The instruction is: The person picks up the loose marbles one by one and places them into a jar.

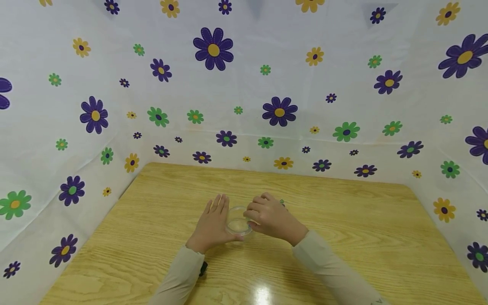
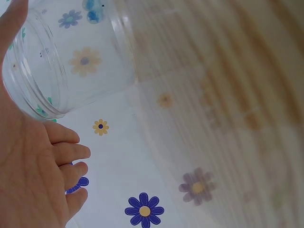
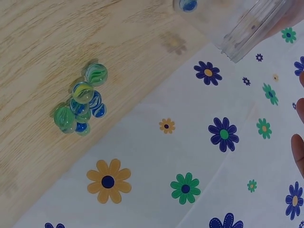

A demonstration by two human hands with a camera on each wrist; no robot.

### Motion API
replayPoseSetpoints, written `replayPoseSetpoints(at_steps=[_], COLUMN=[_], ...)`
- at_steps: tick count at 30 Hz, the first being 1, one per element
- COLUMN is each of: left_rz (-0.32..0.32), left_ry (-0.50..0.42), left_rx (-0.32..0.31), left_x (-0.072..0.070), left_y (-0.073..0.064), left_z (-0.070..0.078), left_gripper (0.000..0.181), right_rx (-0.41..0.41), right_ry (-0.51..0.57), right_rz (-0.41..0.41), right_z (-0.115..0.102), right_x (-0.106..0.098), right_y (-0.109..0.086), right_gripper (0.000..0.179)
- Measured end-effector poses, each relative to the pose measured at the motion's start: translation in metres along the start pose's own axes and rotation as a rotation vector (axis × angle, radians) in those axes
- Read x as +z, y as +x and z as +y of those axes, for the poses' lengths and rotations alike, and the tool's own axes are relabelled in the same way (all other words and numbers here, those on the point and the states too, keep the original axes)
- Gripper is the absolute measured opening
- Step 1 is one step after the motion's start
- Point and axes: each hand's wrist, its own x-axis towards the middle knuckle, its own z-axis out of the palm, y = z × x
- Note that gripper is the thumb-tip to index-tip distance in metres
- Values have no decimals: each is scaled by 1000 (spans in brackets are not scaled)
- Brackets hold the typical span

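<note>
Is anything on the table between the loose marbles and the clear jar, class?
In the right wrist view, only bare tabletop lies between the marbles and the jar. The jar's side stands up, though, and the right hand is at its rim on the marbles' side.

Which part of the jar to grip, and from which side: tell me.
Grip the jar by its round wall, below the threaded rim, probably best from the left: it stands upright, the left hand lies along that side, and the right hand is at its right.
</note>
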Motion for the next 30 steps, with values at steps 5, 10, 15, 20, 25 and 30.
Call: replayPoseSetpoints(at_steps=[5,10,15,20,25,30], left_rz=[0,6,8,10,13,4], left_ry=[-4,-2,-1,6,9,7], left_rx=[-2,0,0,-2,-2,-4], left_x=[0,0,0,1,1,1], left_y=[0,-1,-1,-1,-1,-1], left_z=[1,1,1,1,0,0], left_gripper=[124,124,124,124,125,125], right_rx=[-2,0,-1,-2,6,25], right_ry=[-4,-6,-6,-4,9,24], right_rz=[-11,-29,-34,-36,-32,-30], right_z=[-2,-4,-3,0,2,5], right_x=[1,-1,-3,-3,-5,-7], right_y=[2,3,3,0,-4,-7], right_gripper=[15,15,17,18,19,20])
